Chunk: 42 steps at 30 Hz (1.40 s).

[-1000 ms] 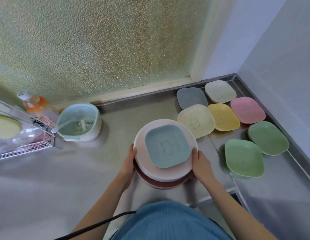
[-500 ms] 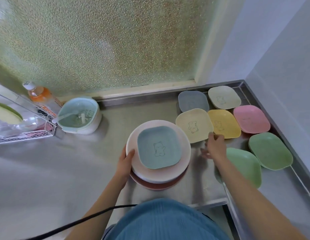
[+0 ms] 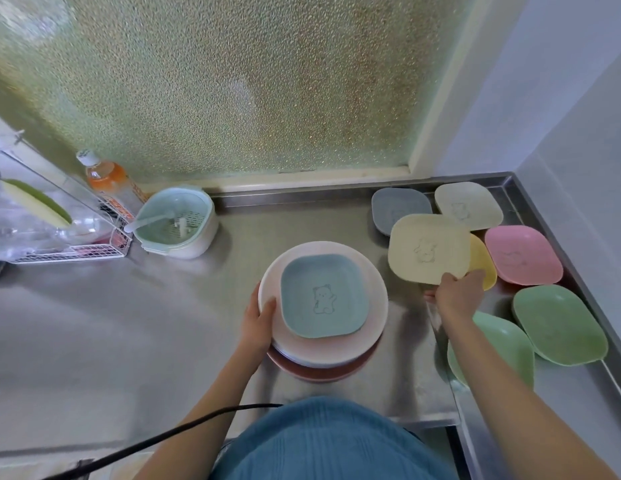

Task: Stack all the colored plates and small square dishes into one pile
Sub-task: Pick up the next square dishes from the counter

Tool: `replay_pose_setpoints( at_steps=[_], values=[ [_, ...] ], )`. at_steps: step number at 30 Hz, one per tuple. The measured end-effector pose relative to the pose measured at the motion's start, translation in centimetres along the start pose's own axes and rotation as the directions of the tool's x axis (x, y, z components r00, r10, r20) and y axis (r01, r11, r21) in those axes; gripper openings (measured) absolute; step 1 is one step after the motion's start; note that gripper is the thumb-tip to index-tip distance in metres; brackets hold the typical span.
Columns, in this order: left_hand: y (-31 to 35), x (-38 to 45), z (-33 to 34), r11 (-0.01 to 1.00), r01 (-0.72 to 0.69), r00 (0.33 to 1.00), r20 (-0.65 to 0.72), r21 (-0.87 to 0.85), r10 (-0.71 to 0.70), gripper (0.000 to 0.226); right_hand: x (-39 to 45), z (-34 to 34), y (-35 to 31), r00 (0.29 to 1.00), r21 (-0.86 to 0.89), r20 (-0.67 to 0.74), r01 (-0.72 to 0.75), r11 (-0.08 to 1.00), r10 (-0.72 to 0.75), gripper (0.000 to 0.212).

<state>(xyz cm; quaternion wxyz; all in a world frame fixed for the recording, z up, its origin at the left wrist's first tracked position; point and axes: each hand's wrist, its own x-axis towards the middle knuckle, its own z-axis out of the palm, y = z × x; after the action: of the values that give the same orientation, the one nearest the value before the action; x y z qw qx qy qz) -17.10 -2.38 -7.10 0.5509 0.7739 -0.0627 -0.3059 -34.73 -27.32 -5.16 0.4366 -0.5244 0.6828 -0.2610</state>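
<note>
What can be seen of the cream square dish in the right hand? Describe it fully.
The cream square dish is pale, matte, plastic-looking, with rounded corners, a shallow raised rim and a faint bear outline at its centre. The right hand pinches its near edge, holding it lifted and tilted, overlapping the yellow dish and grey dish.

my right forearm covers much of the nearer green dish (image 3: 503, 344). the cream dish (image 3: 428, 249) i'm holding hides most of the yellow dish (image 3: 482, 259) and a corner of the grey dish (image 3: 399, 206). the drying rack (image 3: 59, 237) runs off the left edge.
</note>
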Motion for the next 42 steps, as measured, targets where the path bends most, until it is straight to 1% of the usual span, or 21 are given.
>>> replay_pose_setpoints(
  at_steps=[2,4,8,11,14,16,20,23,26,29,31,33,35,37,38,40,42],
  values=[
    [-0.1,0.0,0.1,1.0,0.01,1.0,-0.008,-0.007,-0.011,0.042,-0.8,-0.7,-1.1,0.998,0.058,-0.021,0.056,0.997,-0.055,0.031],
    [-0.2,0.0,0.1,1.0,0.018,1.0,-0.01,-0.013,-0.018,0.042,-2.3,-1.1,-2.4,0.995,0.115,0.012,0.1,0.988,-0.102,0.032],
    [-0.1,0.0,0.0,0.999,0.04,0.999,0.008,-0.014,-0.04,0.041,-7.3,-1.1,-4.2,0.968,0.149,0.22,0.086,0.985,-0.118,0.046],
    [0.1,0.0,-0.2,0.999,0.047,0.998,0.035,-0.001,-0.047,0.042,-10.7,-0.3,-3.6,0.919,0.097,0.378,0.079,0.992,-0.11,0.048],
    [0.0,0.3,-0.8,0.999,0.046,0.994,0.101,0.019,-0.048,0.044,-13.3,0.6,-2.4,0.886,0.052,0.45,0.094,0.994,-0.107,0.049],
    [0.0,0.5,-1.2,0.998,0.037,0.988,0.147,0.042,-0.043,0.046,-14.6,1.2,-1.8,0.888,0.027,0.441,0.13,0.991,-0.129,0.051],
    [-0.1,0.8,-1.8,0.998,0.009,0.978,0.205,0.069,-0.023,0.061,-16.0,2.5,-0.7,0.915,-0.067,0.375,0.189,0.98,-0.151,0.058],
    [0.0,0.9,-2.1,0.997,-0.022,0.971,0.237,0.072,0.005,0.062,-16.1,3.4,-0.1,0.914,-0.193,0.377,0.233,0.953,-0.147,0.061],
    [-0.1,1.2,-2.3,0.996,-0.041,0.964,0.265,0.083,0.018,0.067,-15.8,3.9,0.1,0.92,-0.243,0.364,0.244,0.939,-0.145,0.061],
    [-0.5,1.4,-2.4,0.994,-0.024,0.962,0.273,0.104,-0.006,0.07,-15.8,3.1,0.8,0.945,-0.145,0.299,0.18,0.973,-0.13,0.053],
    [-0.7,1.5,-2.3,0.995,-0.032,0.967,0.256,0.093,0.007,0.062,-15.6,1.7,2.0,0.971,-0.095,0.206,0.141,0.985,-0.119,0.048],
    [-0.9,1.6,-2.1,0.996,-0.03,0.971,0.237,0.079,0.01,0.054,-15.1,0.2,3.5,0.987,-0.113,0.116,0.128,0.985,-0.115,0.044],
    [-1.2,1.7,-1.8,0.998,-0.016,0.975,0.222,0.067,0.001,0.061,-14.2,-1.4,4.9,0.993,-0.179,0.04,0.119,0.977,-0.113,0.047],
    [-1.5,1.9,-1.6,0.998,0.004,0.976,0.218,0.063,-0.018,0.07,-13.0,-2.9,6.1,0.996,-0.29,-0.015,0.085,0.953,-0.093,0.052],
    [-1.5,2.0,-1.6,0.998,0.011,0.975,0.219,0.062,-0.025,0.071,-12.4,-3.5,6.6,0.997,-0.352,-0.026,0.052,0.935,-0.066,0.055],
    [-1.7,2.0,-1.6,0.998,0.012,0.976,0.216,0.058,-0.024,0.07,-11.4,-4.5,7.7,1.0,-0.449,-0.008,-0.008,0.894,0.005,0.058],
    [-1.8,2.0,-1.5,0.999,-0.005,0.979,0.204,0.052,-0.006,0.069,-10.6,-5.0,8.6,0.998,-0.536,0.006,-0.048,0.843,0.061,0.055]
  ],
)
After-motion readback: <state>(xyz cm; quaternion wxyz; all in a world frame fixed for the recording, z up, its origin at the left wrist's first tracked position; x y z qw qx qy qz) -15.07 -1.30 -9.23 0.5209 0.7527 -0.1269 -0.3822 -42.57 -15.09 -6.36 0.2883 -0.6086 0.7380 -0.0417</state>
